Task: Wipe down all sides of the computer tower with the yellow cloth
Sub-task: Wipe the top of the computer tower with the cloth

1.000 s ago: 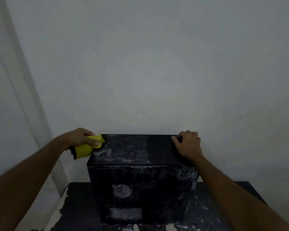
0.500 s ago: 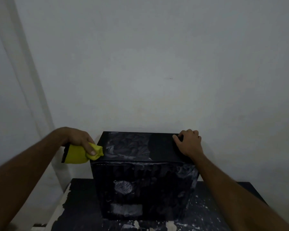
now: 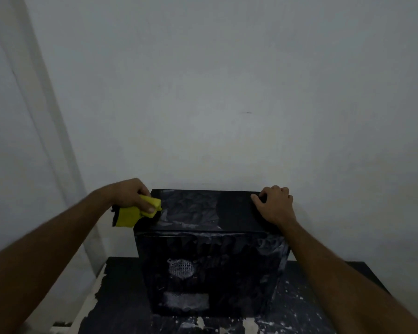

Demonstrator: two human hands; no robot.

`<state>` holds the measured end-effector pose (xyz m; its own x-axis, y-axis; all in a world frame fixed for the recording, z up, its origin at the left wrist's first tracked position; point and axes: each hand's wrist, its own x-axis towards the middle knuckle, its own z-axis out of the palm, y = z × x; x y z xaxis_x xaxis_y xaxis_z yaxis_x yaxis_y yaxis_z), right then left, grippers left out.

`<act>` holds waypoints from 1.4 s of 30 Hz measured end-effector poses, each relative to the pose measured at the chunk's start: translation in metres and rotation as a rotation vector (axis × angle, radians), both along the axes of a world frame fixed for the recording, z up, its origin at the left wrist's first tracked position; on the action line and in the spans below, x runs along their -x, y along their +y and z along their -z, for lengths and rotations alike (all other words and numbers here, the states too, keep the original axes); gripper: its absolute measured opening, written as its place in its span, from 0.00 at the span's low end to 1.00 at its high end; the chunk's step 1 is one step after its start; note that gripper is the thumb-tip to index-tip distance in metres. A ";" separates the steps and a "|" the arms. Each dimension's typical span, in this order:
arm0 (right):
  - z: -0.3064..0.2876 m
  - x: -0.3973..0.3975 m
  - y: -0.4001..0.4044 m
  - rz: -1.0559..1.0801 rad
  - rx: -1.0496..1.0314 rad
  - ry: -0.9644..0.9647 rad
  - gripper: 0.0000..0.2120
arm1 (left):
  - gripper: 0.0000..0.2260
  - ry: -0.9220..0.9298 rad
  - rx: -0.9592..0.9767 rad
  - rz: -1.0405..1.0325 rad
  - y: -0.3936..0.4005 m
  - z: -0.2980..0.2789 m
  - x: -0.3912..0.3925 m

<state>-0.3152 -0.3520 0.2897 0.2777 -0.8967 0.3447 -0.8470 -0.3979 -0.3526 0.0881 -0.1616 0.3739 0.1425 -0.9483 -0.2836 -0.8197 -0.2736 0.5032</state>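
The fingers (image 3: 147,206) of the left hand (image 3: 130,196) were curled tight around the yellow cloth (image 3: 134,213), which was pressed against the upper left edge of the black computer tower (image 3: 210,256). Across the top panel from them, the right hand (image 3: 274,204) was laid on the far right corner, fingers bent over the edge. Below the hands, a paint-chipped dark table (image 3: 307,307) was seen under the tower; a pale wall (image 3: 215,92) was seen behind. No readable writing was found.
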 end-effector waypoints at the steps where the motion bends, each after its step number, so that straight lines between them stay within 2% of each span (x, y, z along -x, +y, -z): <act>1: 0.000 0.000 0.000 -0.002 0.004 -0.004 0.21 | 0.26 -0.005 -0.011 0.007 0.001 0.000 0.002; 4: 0.000 0.001 0.000 -0.001 -0.001 0.001 0.21 | 0.14 -0.086 -0.256 0.060 0.004 -0.009 0.011; 6: 0.000 0.001 0.000 -0.003 -0.007 0.006 0.21 | 0.11 -0.157 -0.315 0.108 0.002 -0.014 0.014; 9: 0.000 0.000 -0.001 -0.004 -0.011 0.005 0.21 | 0.10 -0.203 -0.133 0.093 -0.005 -0.009 0.012; 11: -0.001 0.000 -0.001 -0.006 -0.006 0.004 0.21 | 0.14 -0.169 0.043 0.034 -0.009 0.002 0.007; 12: -0.001 0.000 0.000 -0.006 -0.005 0.005 0.21 | 0.18 -0.135 0.067 0.011 -0.009 0.005 0.005; 13: -0.001 0.001 0.000 -0.007 -0.006 0.003 0.21 | 0.20 -0.102 0.037 0.009 -0.008 0.005 0.006; 16: 0.000 0.000 -0.001 -0.009 0.001 0.004 0.21 | 0.14 -0.075 -0.284 0.102 0.000 -0.005 0.018; 17: 0.001 0.000 -0.002 -0.012 0.006 0.004 0.21 | 0.13 -0.099 -0.324 0.128 0.000 -0.007 0.019; 19: 0.001 0.000 -0.002 -0.017 0.009 0.003 0.21 | 0.12 -0.154 -0.239 0.132 -0.004 -0.006 0.019; 23: 0.001 0.000 0.000 -0.018 0.012 0.007 0.21 | 0.10 -0.113 0.114 -0.008 -0.011 0.008 0.012; 25: 0.000 0.000 0.001 -0.015 0.010 0.005 0.21 | 0.12 -0.059 0.074 -0.037 -0.011 0.008 0.013; 28: 0.000 0.000 0.000 -0.010 0.009 0.017 0.22 | 0.13 -0.108 -0.205 0.062 -0.009 -0.005 0.023; 29: 0.000 0.000 0.000 -0.011 0.009 0.021 0.22 | 0.12 -0.131 -0.243 0.086 -0.009 -0.007 0.024; 31: 0.000 -0.001 0.000 -0.014 0.010 0.018 0.22 | 0.11 -0.154 -0.195 0.085 -0.012 -0.006 0.021; 35: 0.000 -0.001 0.001 -0.012 0.014 0.012 0.22 | 0.12 -0.206 0.145 -0.090 -0.021 0.014 0.004; 36: 0.000 -0.001 0.001 -0.010 0.015 0.011 0.22 | 0.13 -0.186 0.171 -0.124 -0.022 0.016 0.002; 37: 0.000 0.000 0.001 -0.010 0.014 0.013 0.22 | 0.13 -0.141 0.149 -0.131 -0.022 0.016 0.001; 39: 0.001 -0.001 0.000 -0.010 0.010 0.023 0.22 | 0.14 -0.070 -0.023 -0.073 -0.019 0.008 0.004; 41: 0.001 -0.001 -0.001 -0.013 0.008 0.019 0.22 | 0.14 -0.065 -0.201 -0.006 -0.015 0.000 0.008; 42: 0.001 -0.001 -0.001 -0.014 0.007 0.015 0.22 | 0.14 -0.073 -0.216 -0.001 -0.017 -0.002 0.007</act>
<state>-0.3141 -0.3527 0.2891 0.2958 -0.8900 0.3470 -0.8462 -0.4126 -0.3371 0.0810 -0.1785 0.3759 0.1711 -0.8666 -0.4688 -0.8513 -0.3695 0.3724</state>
